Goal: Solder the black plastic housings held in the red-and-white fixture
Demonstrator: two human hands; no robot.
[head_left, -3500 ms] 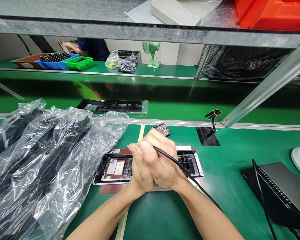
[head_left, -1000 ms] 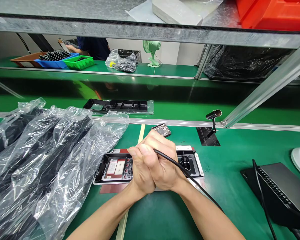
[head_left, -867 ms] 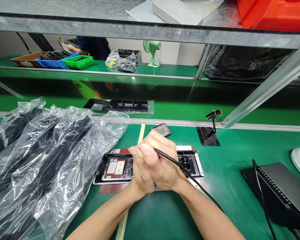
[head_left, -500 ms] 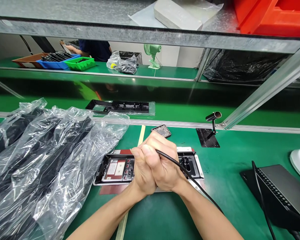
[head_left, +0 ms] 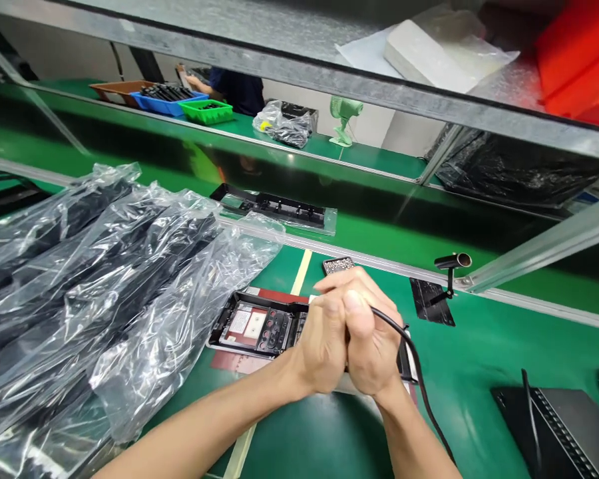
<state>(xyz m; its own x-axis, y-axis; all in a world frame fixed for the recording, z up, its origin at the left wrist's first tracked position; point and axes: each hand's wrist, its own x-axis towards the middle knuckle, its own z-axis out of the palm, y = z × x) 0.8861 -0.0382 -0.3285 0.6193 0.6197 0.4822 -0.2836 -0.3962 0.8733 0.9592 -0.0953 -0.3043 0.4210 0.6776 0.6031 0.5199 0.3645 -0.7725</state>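
My left hand (head_left: pixel 324 339) and my right hand (head_left: pixel 375 339) are closed and pressed together above a long black housing (head_left: pixel 275 326). A black cable (head_left: pixel 418 362) comes out at the top of my right hand, beside the thumb, and curves down past my right forearm. Whatever it leads to is hidden inside the fists. The housing lies open side up, with round holes and a white label showing at its left end; my hands cover its middle. Beneath it, part of a reddish sheet (head_left: pixel 232 361) shows.
Long black parts in clear plastic bags (head_left: pixel 144 286) fill the left side. Behind my hands sits a small tray of screws (head_left: pixel 337 265). A black tube on a stand (head_left: pixel 452 263), a black box (head_left: pixel 564 426), a second housing (head_left: pixel 289 209) and an overhead shelf (head_left: pixel 304 70) surround the spot.
The view has tilted and shifted, so the scene sits farther right and slopes down to the right. My hands stay clasped over the housing, and the cable's bend has become steeper.
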